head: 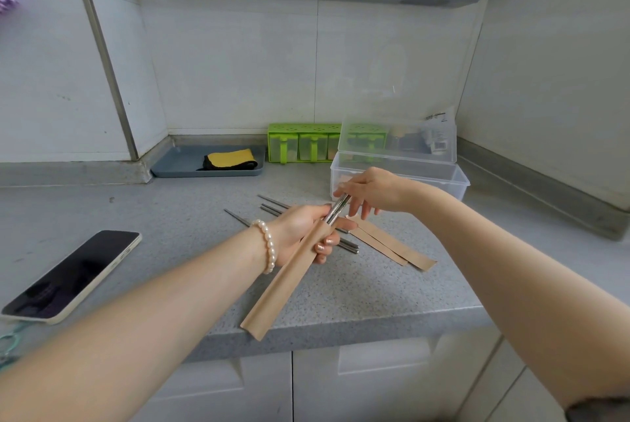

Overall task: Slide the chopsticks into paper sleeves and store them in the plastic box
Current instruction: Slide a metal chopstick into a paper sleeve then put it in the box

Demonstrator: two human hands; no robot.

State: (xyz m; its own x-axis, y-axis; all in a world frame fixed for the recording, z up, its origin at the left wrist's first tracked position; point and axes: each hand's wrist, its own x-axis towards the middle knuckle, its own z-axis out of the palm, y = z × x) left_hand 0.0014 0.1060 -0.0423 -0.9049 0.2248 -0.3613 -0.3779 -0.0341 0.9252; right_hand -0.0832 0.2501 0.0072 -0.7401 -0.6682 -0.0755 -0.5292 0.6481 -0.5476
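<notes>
Above the grey surface (191, 217), my left hand (300, 231) grips a paper sleeve (283, 282) while my right hand (371, 190) pinches metal chopsticks (337, 208) poking from it.

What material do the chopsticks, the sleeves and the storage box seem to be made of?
The chopsticks look like metal, probably stainless steel: silver-grey with a bright shine. The sleeve in the left hand looks like matte brown kraft paper, with a creased edge; the spare sleeves look the same. The storage box seems clear plastic: the green rack shows through its raised lid.
</notes>
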